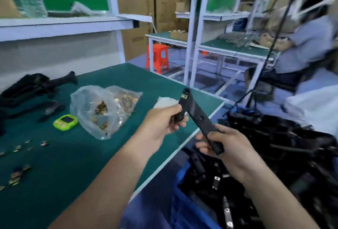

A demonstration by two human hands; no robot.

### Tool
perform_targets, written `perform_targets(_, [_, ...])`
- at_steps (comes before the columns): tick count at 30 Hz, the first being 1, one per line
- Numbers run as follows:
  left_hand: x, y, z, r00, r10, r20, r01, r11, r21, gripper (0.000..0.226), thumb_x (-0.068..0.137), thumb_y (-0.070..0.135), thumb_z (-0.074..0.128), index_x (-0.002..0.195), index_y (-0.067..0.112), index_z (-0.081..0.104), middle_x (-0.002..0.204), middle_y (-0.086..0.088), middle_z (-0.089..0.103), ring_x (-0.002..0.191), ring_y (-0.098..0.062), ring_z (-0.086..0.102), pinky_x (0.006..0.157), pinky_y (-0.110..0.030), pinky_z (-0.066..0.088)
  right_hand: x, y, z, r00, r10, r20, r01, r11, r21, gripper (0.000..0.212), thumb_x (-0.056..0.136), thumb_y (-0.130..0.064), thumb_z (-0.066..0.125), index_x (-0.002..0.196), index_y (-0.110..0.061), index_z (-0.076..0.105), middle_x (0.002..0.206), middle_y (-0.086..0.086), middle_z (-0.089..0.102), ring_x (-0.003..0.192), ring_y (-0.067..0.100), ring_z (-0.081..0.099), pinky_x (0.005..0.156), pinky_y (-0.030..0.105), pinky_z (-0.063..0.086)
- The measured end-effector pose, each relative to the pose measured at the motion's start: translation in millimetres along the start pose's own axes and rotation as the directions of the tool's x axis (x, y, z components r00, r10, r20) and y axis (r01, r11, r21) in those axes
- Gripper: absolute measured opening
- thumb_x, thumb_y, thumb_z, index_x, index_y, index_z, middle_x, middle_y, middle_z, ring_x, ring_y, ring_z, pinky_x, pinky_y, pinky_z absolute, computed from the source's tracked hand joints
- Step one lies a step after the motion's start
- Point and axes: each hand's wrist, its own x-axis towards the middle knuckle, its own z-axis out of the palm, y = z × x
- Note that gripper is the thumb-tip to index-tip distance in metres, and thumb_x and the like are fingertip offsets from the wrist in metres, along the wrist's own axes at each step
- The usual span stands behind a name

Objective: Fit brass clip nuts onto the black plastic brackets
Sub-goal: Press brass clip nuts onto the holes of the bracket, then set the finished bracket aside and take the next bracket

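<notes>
The right hand is gripping the lower end of a black plastic bracket, with the fingers curled round it from below and the thumb lying along its near edge. The bracket is slanting up and away from that hand, over the edge of the desk. A brass clip nut is sitting on the bracket's far tip, above both hands.

The left hand is closing thumb and curled fingers on a small dark piece with a brassy glint, which is touching the bracket's left edge at mid-length. Blur is hiding whether this piece is part of the bracket.

To the left of the left hand, a clear plastic bag of brass clip nuts is lying open on the desk, with a green timer just beyond it. Loose clip nuts are lying well to the left, nearer the person. Below the right hand, a blue bin is holding a heap of black brackets.
</notes>
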Motion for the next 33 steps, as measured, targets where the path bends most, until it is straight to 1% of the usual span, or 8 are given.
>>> perform_targets(8, [31,-82,157,0.906,-0.387,0.170,0.397,0.917,-0.030,0.012,0.100,0.016,0.063,0.093,0.006,0.066,0.067,-0.011,0.073,0.047,-0.015,0.062,0.045,-0.021,0.043,-41,29,-143,0.940,0.132,-0.314,-0.035,0.955,0.296,0.025,0.100,0.001,0.045,0.112,0.004,0.067,0.092,0.026,0.070,0.069,0.027,0.067,0.062,0.033,0.060])
perform_targets(11, [43,-91,183,0.868,-0.420,0.266,0.432,0.902,0.015,0.017,0.103,0.020,0.060,0.106,0.006,0.067,0.082,-0.011,0.078,0.059,-0.016,0.070,0.054,-0.024,0.047,-32,22,-171,0.887,0.142,-0.439,0.021,0.938,0.346,0.024,0.099,0.004,0.046,0.111,0.008,0.066,0.088,0.028,0.071,0.068,0.030,0.069,0.059,0.033,0.060])
perform_targets(16, [66,-86,207,0.868,-0.386,0.311,0.373,0.922,0.104,0.025,0.102,0.031,0.059,0.105,0.010,0.074,0.093,-0.004,0.080,0.075,-0.012,0.074,0.065,-0.022,0.051,20,-33,-193,0.766,0.064,-0.640,0.306,0.839,0.451,0.026,0.101,-0.009,0.056,0.114,0.013,0.061,0.088,0.023,0.069,0.072,0.031,0.071,0.060,0.035,0.062])
perform_targets(20, [77,-87,214,0.878,-0.376,0.296,0.305,0.916,0.260,0.025,0.101,0.035,0.059,0.099,0.018,0.077,0.088,0.006,0.080,0.088,-0.011,0.072,0.073,-0.026,0.049,57,-32,-167,0.826,0.074,-0.559,0.100,0.957,0.274,0.020,0.098,-0.024,0.066,0.105,-0.005,0.062,0.104,0.016,0.067,0.086,0.025,0.071,0.062,0.033,0.062])
perform_targets(23, [84,-94,206,0.910,-0.336,0.245,0.262,0.921,0.288,0.022,0.098,0.031,0.061,0.087,0.021,0.077,0.087,0.002,0.078,0.080,-0.013,0.071,0.080,-0.032,0.046,70,-15,-141,0.846,0.015,-0.533,0.048,0.993,0.104,0.013,0.091,-0.021,0.063,0.080,-0.015,0.065,0.076,0.006,0.068,0.061,0.015,0.062,0.056,0.028,0.053])
perform_targets(25, [87,-98,196,0.933,-0.299,0.201,0.239,0.930,0.279,0.022,0.095,0.028,0.061,0.086,0.018,0.078,0.086,-0.001,0.077,0.081,-0.016,0.069,0.084,-0.034,0.048,75,-8,-126,0.868,-0.002,-0.496,0.057,0.994,0.097,0.021,0.090,-0.018,0.063,0.070,-0.017,0.065,0.065,0.002,0.065,0.059,0.017,0.061,0.062,0.032,0.050])
perform_targets(29, [87,-98,175,0.973,-0.193,0.125,0.153,0.949,0.276,0.023,0.091,0.022,0.060,0.088,0.006,0.077,0.081,-0.001,0.075,0.078,-0.022,0.064,0.076,-0.035,0.046,78,-5,-99,0.905,-0.006,-0.425,0.089,0.980,0.177,0.018,0.092,-0.007,0.059,0.075,-0.012,0.061,0.061,0.005,0.056,0.052,0.016,0.055,0.050,0.025,0.048])
perform_targets(33, [87,-84,150,0.998,0.047,0.043,-0.059,0.936,0.347,0.025,0.088,0.022,0.061,0.070,0.024,0.079,0.069,0.005,0.075,0.068,-0.018,0.065,0.067,-0.032,0.047,80,-15,-71,0.935,-0.031,-0.354,0.106,0.975,0.194,0.008,0.088,-0.003,0.059,0.085,-0.009,0.064,0.068,0.010,0.055,0.056,0.017,0.056,0.052,0.025,0.051])
